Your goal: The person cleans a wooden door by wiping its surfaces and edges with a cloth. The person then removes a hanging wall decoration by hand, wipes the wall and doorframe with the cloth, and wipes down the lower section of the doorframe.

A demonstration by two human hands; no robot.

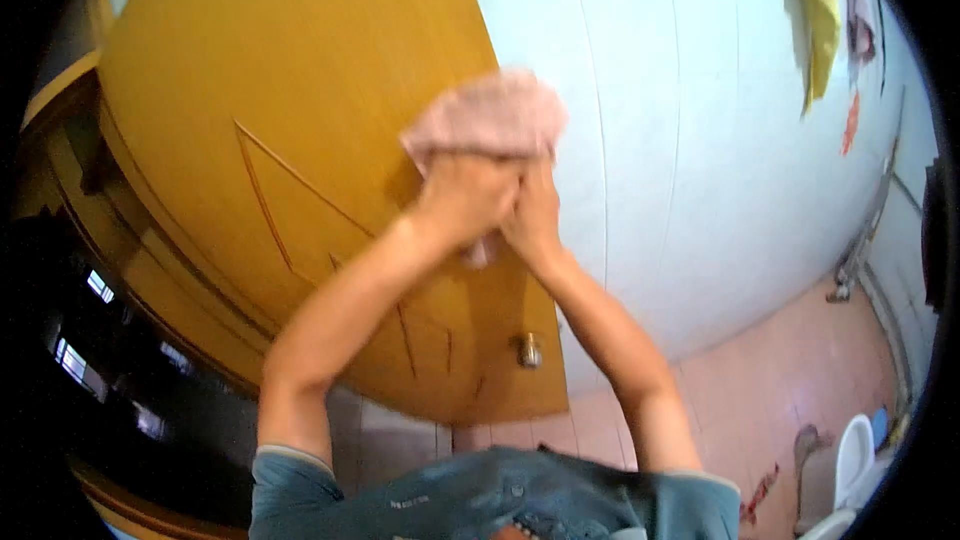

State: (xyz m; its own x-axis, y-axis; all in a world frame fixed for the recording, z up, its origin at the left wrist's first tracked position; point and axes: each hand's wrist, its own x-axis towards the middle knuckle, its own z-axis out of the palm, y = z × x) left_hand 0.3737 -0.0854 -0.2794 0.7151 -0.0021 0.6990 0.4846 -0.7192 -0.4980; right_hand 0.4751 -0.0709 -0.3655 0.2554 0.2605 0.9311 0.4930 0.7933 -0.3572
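Observation:
A pink cloth [490,115] is bunched between my two hands, held up before the wooden door [330,70]. My left hand [462,195] has its fingers wrapped round the cloth from the left. Close against it, my right hand [533,205] grips the cloth from the right. A small end of the cloth hangs below the hands. Whether the cloth touches the door cannot be made out. Some motion blur softens the fingers. The metal door knob [530,350] sits below the hands, near the door's edge.
Behind the door stands a pale tiled wall [690,170]. A yellow cloth [820,20] hangs at the upper right. White basins [853,460] stand on the pink tiled floor [780,370] at the lower right, below a tap [840,285]. A dark room opens at the left.

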